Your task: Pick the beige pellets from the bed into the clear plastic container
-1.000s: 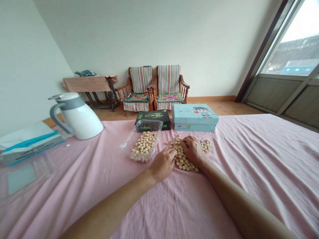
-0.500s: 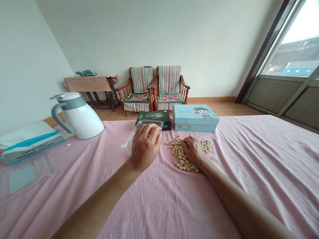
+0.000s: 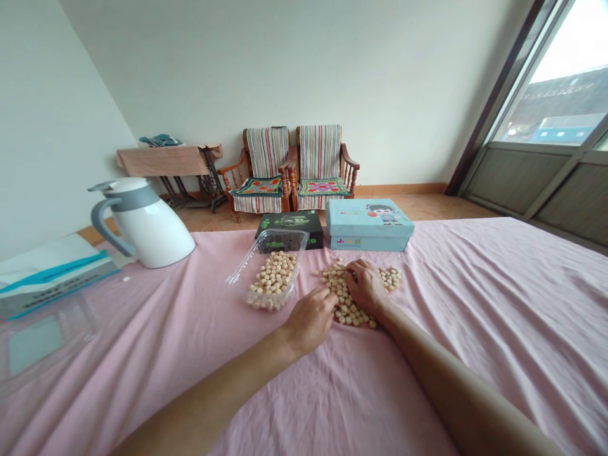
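Note:
A loose pile of small round beige pieces, like nuts or tiny biscuits, lies on the pink cloth. My right hand rests over the pile with its fingers curled down; what is under them is hidden. At the pile's left edge, my left hand has its fingers bent and pressed together, their tips touching the pieces. Whatever the left fingers hold does not show. A clear plastic tray, partly filled with the same pieces, stands just left of and beyond my left hand.
Behind the tray and pile sit a black box and a light blue box. On the left are a white-and-grey jug, a tissue pack and a clear plastic lid. Two armchairs stand beyond the table.
My left hand has moved from above the plastic tray, right and nearer, to the pile's edge. The pieces in the tray now show. My right hand has stayed on the pile.

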Tool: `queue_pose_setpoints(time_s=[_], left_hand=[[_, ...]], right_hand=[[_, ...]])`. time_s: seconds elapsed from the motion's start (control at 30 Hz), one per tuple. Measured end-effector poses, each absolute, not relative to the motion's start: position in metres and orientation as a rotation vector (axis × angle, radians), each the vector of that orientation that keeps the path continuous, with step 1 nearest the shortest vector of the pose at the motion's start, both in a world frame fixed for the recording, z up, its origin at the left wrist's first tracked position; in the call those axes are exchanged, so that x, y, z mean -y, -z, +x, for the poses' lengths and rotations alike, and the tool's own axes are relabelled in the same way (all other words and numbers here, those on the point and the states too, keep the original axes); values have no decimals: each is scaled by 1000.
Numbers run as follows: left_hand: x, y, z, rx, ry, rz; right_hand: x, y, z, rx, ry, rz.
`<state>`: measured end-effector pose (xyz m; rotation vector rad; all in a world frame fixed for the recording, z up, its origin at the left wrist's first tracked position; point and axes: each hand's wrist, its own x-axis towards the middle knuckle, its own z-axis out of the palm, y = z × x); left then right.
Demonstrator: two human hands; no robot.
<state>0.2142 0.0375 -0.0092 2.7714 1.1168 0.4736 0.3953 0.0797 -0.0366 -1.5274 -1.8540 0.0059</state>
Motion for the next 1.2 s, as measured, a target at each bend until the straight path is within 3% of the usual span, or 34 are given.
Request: queue_pose_setpoints(time_s=[0.13, 0.33, 0.5, 0.67, 0.83, 1.03, 1.2], left_hand=[[-33, -12, 214, -1102, -565, 2811], [-43, -65, 188, -1296, -1019, 2839], [-49, -77, 175, -1462, -1236, 2852], [-28, -55, 201, -1124, -916, 2902], [-21, -17, 221, -1096, -565, 2835], [-25, 7, 220, -1107, -510, 2782], [-22, -3, 222, -1092, -565, 2799]], right_hand=[[-80, 36, 395, 1861, -9, -1532], [-79, 36, 395, 1863, 2, -1542], [-78, 35, 395, 1863, -4, -1544], [-80, 37, 395, 1858, 8, -1539], [-80, 37, 395, 1854, 11, -1545], [-79, 36, 394, 1858, 10, -1546], [-81, 39, 395, 1857, 20, -1522]])
